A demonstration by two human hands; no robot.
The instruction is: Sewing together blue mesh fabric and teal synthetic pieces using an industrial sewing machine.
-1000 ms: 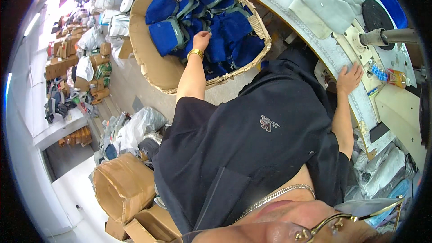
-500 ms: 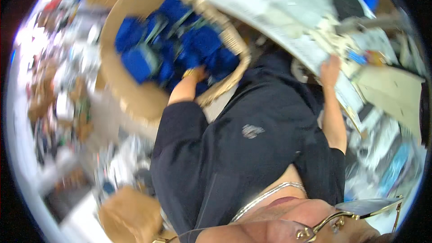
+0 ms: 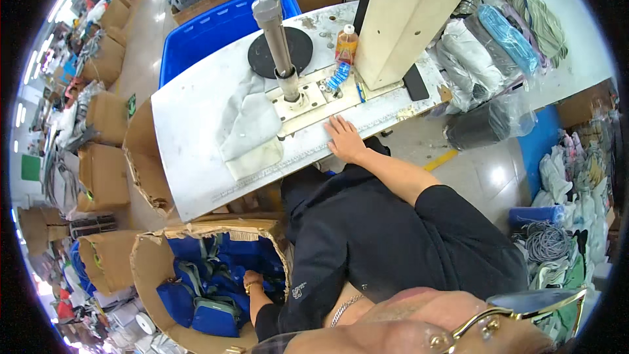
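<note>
My left hand (image 3: 253, 280), with a gold band at its wrist, reaches into a cardboard box (image 3: 152, 254). It is among a heap of blue fabric pouches (image 3: 216, 316) with grey-green edging. Its fingertips are too small and partly hidden to show whether they grip one. My right hand (image 3: 344, 139) lies flat with fingers spread at the front edge of a white worktable (image 3: 190, 151), holding nothing. Just beyond it is the cream base of a sewing machine (image 3: 386, 46) with an upright post (image 3: 274, 42). A light grey cloth (image 3: 249, 121) lies left of the post.
An orange bottle (image 3: 346, 44) stands by the machine, near a black round disc (image 3: 288, 51). A blue bin (image 3: 173, 52) is behind the table. Plastic-wrapped bundles (image 3: 472, 52) lie at the right. Cardboard boxes (image 3: 103, 177) line the left, and a coil of grey cord (image 3: 549, 241) sits far right.
The view has swung toward the table, so the box now appears lower and the whole machine shows. My left hand is still in the box and my right hand still at the table edge.
</note>
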